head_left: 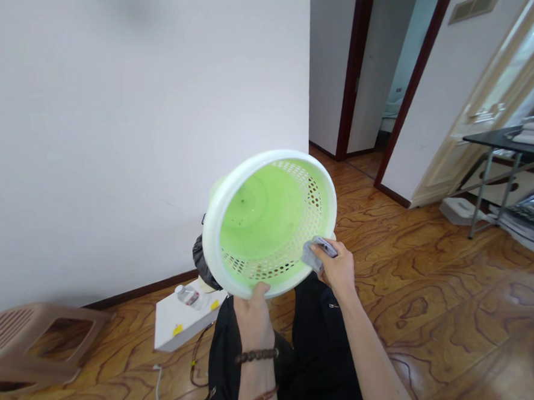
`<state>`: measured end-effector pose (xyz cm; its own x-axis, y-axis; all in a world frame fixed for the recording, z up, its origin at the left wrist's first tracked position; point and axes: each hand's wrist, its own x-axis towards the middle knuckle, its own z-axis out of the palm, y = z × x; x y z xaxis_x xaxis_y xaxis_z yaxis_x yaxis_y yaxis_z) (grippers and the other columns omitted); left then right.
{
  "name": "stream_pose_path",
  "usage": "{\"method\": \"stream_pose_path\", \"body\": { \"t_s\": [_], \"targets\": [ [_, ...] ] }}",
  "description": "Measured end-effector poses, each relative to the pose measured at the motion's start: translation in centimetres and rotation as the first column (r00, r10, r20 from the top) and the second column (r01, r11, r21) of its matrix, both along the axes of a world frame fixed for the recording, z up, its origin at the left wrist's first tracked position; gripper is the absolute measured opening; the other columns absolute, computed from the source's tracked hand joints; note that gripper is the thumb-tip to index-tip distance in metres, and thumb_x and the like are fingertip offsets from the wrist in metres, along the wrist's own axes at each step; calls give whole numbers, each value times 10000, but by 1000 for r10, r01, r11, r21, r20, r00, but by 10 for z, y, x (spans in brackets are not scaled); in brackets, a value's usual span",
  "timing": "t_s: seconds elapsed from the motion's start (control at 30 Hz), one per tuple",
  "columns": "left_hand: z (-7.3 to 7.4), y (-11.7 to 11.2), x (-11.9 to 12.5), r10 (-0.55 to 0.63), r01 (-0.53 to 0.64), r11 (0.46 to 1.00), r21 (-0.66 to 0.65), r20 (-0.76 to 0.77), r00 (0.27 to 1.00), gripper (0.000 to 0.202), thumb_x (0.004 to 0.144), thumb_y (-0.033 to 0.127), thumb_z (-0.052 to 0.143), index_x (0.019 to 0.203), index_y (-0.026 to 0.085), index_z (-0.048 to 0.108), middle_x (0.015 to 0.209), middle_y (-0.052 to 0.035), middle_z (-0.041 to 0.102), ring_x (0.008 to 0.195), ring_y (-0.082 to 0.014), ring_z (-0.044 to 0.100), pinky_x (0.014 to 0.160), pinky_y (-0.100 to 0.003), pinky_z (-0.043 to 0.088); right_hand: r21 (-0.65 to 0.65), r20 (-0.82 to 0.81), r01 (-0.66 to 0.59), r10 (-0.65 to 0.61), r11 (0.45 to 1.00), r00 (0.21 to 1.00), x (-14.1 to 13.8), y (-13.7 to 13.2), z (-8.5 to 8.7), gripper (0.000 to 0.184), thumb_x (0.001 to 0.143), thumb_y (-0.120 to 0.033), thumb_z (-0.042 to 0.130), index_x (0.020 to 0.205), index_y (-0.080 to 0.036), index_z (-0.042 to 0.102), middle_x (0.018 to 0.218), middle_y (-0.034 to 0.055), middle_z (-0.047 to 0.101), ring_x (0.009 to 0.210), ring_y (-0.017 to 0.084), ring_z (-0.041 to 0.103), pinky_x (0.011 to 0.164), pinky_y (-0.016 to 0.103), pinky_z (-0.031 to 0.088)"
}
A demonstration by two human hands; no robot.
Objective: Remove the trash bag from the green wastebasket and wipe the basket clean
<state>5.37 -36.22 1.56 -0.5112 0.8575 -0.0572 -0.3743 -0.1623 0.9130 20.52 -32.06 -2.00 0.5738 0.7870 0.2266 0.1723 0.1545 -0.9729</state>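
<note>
Green basket (262,206) — rim (212,242) gripped in left fingers (259,290) — and grey cloth (310,258) pinched between right fingers (336,249) at its edge.

A white wall (108,125) borders the floor (436,310) — glossy wood.

Free room inside the basket (268,215) and over the right-hand floor (436,310), wall (131,130) behind.

Both bare forearms reach from the near side toward the far side. The left forearm (256,384) runs nearly straight ahead; the right forearm (371,350) slants leftward. The left hand (252,312) grips, its thumb (260,290) uppermost and its other fingers hidden. The right hand (337,268), farther off and to the right, bends inward in a pinching grasp.
</note>
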Motion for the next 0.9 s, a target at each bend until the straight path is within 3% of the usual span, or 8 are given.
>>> {"method": "stream_pose_path", "body": {
  "t_s": [0.37, 0.53, 0.63, 0.8, 0.9],
  "targets": [
    [3, -2, 4, 37, -37, 999, 17, -28, 999, 536, 597, 43, 585, 1110, 197, 579, 1180, -49, 590, 1140, -222, 505, 975, -410, 399, 75, -27, -168, 171, 983, 985, -4, -1, 1, 294, 714, -209, 506, 923, -215, 713, 842, 39, 573, 757, 154, 575, 646, 267, 473],
    [1, -2, 4, 23, -22, 999, 28, -34, 999, 547, 605, 46, 587, 1128, 203, 570, 1187, -44, 584, 1155, -217, 492, 1002, -418, 369, 46, -51, -147, 150, 988, 987, -4, -4, 5, 241, 686, -265, 586, 890, -198, 696, 773, 25, 574, 616, 132, 543, 535, 253, 446],
    [-1, -1, 3, 17, -16, 999, 31, -36, 999, 541, 602, 50, 593, 1121, 201, 572, 1169, -47, 593, 1159, -222, 488, 1006, -428, 360, 12, -65, -122, 122, 993, 990, -3, -5, 8, 322, 659, -300, 638, 961, -190, 660, 664, -12, 543, 556, 124, 504, 503, 250, 423],
    [-8, 5, -3, 19, -19, 1000, -7, -27, 999, 530, 587, 43, 593, 1094, 196, 581, 1144, -47, 605, 1135, -218, 508, 1000, -430, 364, -13, -74, -159, 157, 987, 985, -2, -7, 15, 551, 621, -336, 675, 1143, -186, 587, 629, -32, 548, 561, 136, 506, 522, 262, 422],
    [-12, 9, -5, 30, -31, 999, -35, -21, 999, 509, 578, 41, 593, 1068, 180, 590, 1128, -56, 611, 1125, -221, 514, 989, -428, 375, -47, -59, -184, 181, 982, 982, -2, -7, 20, 481, 620, -382, 672, 1055, -177, 647, 618, -12, 575, 606, 168, 539, 549, 281, 430]
  ]
}}
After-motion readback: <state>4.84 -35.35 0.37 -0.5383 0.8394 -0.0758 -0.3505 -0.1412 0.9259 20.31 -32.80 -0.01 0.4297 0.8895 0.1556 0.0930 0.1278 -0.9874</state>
